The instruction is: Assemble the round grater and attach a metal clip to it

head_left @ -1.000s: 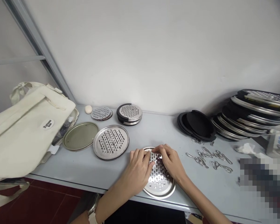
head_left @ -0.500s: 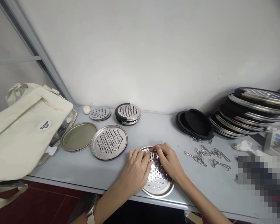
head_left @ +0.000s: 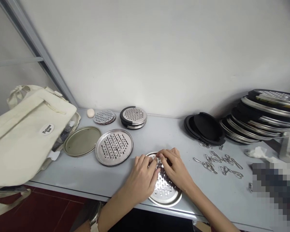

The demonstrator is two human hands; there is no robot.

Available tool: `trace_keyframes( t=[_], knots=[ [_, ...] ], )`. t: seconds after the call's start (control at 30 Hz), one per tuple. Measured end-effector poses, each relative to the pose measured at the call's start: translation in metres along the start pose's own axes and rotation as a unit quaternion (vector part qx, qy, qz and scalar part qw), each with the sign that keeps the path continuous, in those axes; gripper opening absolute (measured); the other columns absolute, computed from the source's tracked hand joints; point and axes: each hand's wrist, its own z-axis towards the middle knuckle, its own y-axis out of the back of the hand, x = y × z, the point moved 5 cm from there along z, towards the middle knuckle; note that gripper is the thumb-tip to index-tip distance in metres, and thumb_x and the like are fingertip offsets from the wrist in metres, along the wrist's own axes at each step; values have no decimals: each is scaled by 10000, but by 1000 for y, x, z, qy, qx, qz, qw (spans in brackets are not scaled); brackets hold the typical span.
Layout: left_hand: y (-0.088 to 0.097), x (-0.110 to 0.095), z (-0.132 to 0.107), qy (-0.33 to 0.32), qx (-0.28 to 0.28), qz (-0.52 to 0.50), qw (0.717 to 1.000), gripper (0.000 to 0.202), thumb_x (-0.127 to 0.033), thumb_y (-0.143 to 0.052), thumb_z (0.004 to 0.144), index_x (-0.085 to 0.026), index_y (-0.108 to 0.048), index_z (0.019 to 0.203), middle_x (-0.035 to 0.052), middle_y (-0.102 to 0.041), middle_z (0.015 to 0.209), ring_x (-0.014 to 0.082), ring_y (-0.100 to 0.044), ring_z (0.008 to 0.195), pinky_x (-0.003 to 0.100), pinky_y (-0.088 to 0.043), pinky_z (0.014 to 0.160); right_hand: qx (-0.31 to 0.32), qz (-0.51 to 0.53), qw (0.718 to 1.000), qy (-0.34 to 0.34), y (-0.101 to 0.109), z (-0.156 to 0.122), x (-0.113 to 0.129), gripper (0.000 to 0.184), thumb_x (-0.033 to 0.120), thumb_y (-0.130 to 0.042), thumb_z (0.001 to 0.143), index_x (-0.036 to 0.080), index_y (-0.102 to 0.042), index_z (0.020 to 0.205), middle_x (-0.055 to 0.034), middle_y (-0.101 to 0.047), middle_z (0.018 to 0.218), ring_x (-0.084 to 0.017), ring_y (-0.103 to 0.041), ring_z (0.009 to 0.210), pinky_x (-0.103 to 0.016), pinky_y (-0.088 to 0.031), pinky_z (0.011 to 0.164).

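A round metal grater with a raised rim lies near the table's front edge, below both hands. My left hand is closed over its left side, fingers bent at the far rim. From the right, my right hand reaches across the upper part, its fingers curled and the tips close to those of the left. Whether a small part sits between the fingertips is hidden. To the right lie several bent wire loops. Left of my hands rests another round grater, perforated side up.
A cream bag leans at the left beside greenish round lids. Along the wall are small grater discs, a black-edged grater stack and black round plates. A tall leaning stack stands at the right.
The view has shifted slightly. Both hands stay on the grater, with the right fingers a little more bent over its far part.
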Motion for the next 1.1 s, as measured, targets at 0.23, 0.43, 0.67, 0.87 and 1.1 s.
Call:
trace_keyframes(
  t=[0.23,0.43,0.67,0.87,1.1],
  knots=[
    [-1,0,0,2,-2,-2,1000,256,-218,-384,968,-161,-548,1156,92,-577,1001,237,-509,919,405,-404,801,-63,-14,997,30,4,-4,-1,181,245,-374,971,229,-554,977,-69,-563,954,-244,-478,906,-408,-400,845],
    [-1,0,0,-1,-12,-1,1000,241,-213,-395,955,-156,-563,1119,86,-578,965,236,-511,909,403,-401,792,-92,-6,995,25,6,-4,-3,155,239,-374,967,230,-522,1012,-73,-516,981,-250,-467,954,-421,-409,863],
    [0,1,0,12,-18,-14,1000,255,-172,-398,937,-175,-553,1139,79,-596,995,231,-525,936,401,-401,817,-56,-9,998,41,4,-2,0,216,262,-408,970,262,-605,1058,-88,-529,1113,-270,-445,1085,-458,-406,927],
    [2,2,3,20,-27,-31,999,279,-118,-368,936,-177,-524,1160,74,-615,1052,217,-543,965,402,-387,873,-36,-4,999,33,1,0,-4,287,300,-421,971,232,-671,848,-100,-543,1152,-289,-438,1133,-492,-407,945],
    [7,4,1,14,-60,-46,997,285,-39,-337,883,-177,-554,1008,64,-594,967,203,-541,910,385,-396,839,-32,-6,999,25,3,4,-5,324,314,-400,984,229,-674,834,-91,-569,1084,-263,-460,1076,-461,-397,953]
  ],
)
